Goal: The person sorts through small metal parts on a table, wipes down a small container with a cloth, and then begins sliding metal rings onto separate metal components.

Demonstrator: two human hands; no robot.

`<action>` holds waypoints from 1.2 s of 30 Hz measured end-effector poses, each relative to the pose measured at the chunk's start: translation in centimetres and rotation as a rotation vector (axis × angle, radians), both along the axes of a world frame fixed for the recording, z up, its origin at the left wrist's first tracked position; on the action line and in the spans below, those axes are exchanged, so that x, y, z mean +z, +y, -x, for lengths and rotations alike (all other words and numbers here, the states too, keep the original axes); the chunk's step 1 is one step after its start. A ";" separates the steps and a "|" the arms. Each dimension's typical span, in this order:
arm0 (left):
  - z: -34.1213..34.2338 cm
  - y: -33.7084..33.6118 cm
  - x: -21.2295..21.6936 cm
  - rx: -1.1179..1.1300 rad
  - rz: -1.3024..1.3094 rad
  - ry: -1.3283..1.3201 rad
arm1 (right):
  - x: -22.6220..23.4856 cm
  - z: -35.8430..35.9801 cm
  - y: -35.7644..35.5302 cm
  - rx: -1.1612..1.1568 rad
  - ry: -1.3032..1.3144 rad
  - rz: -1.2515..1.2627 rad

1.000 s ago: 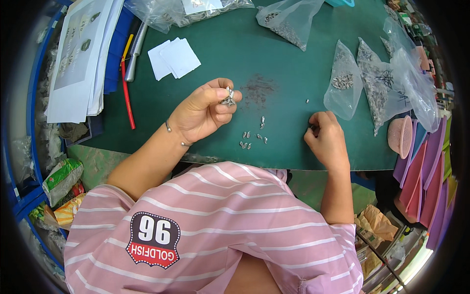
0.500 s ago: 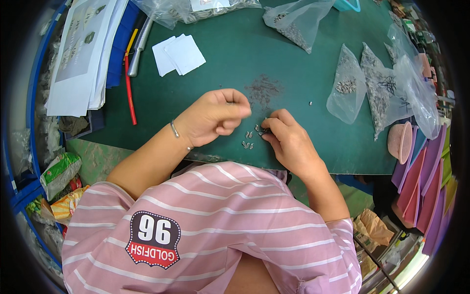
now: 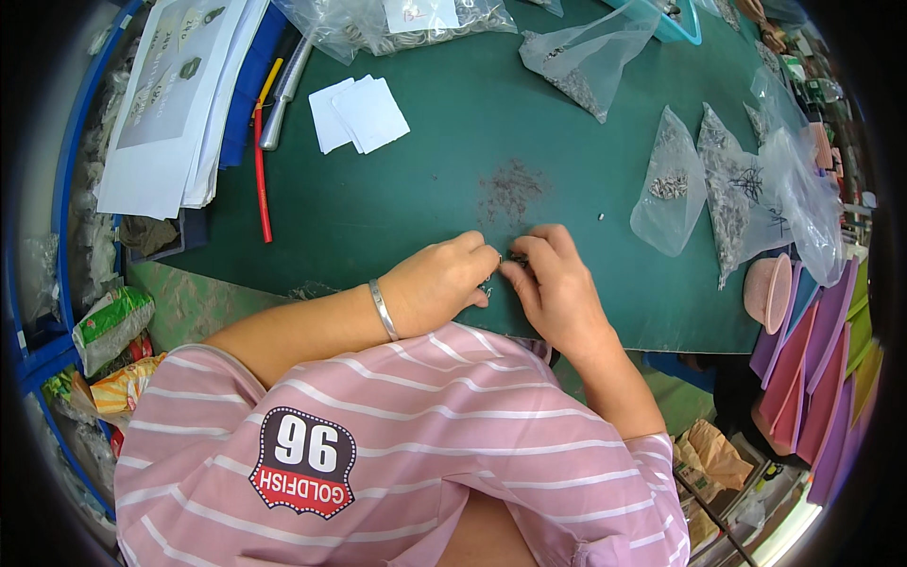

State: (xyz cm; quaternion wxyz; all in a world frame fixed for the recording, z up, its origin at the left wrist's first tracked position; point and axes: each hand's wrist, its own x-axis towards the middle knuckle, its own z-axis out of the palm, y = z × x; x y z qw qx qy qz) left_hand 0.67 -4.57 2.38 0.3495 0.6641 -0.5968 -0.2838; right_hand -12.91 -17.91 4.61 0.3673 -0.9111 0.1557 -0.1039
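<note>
My left hand (image 3: 442,280), a silver bangle on its wrist, is closed at the fingertips close to the table's front edge. Whatever it pinches is too small and hidden to name. Facing it, almost touching, my right hand (image 3: 559,291) has thumb and fingers bent round small dark metal pieces (image 3: 517,257). Below the left fingertips, a few small silver metal pieces (image 3: 485,283) lie on the green table (image 3: 397,208), mostly covered by that hand. Past both hands spreads a patch of fine dark bits (image 3: 513,192).
White paper squares (image 3: 364,113) lie at the far left, beside a red-and-yellow stick (image 3: 261,170) and a stack of papers (image 3: 151,161). Clear bags of small metal parts (image 3: 669,184) stand on the right. A pink bowl (image 3: 767,291) sits at the right edge.
My left hand has come down and right, from above the table to the small metal pieces, covering most of them. The right hand stays nearly in place. The view has shifted slightly.
</note>
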 end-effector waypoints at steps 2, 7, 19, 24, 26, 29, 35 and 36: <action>0.1 0.2 -0.3 0.000 0.009 -0.010 | 0.0 -0.2 -0.1 0.079 0.008 -0.012; 0.3 0.3 -0.3 0.019 0.025 -0.028 | -0.8 0.1 0.0 0.183 0.031 0.146; 0.3 0.6 -0.2 0.090 0.097 -0.106 | 2.9 1.1 -6.3 -0.345 -0.125 0.437; 0.0 0.0 -0.2 0.054 0.097 -0.121 | 3.2 2.3 -9.7 -0.426 -0.202 0.633; 0.0 0.0 -0.2 0.074 0.117 -0.108 | 3.5 2.3 -7.6 -0.270 -0.088 0.355; -0.3 0.0 0.0 0.102 0.130 -0.036 | 2.3 1.8 -3.4 0.127 0.073 -0.121; -1.7 -0.6 1.5 0.326 -0.239 0.741 | 0.5 1.5 -1.1 0.115 0.085 0.056; -2.1 -0.8 1.8 0.386 -0.360 1.039 | 0.4 1.5 -0.9 0.107 0.084 0.086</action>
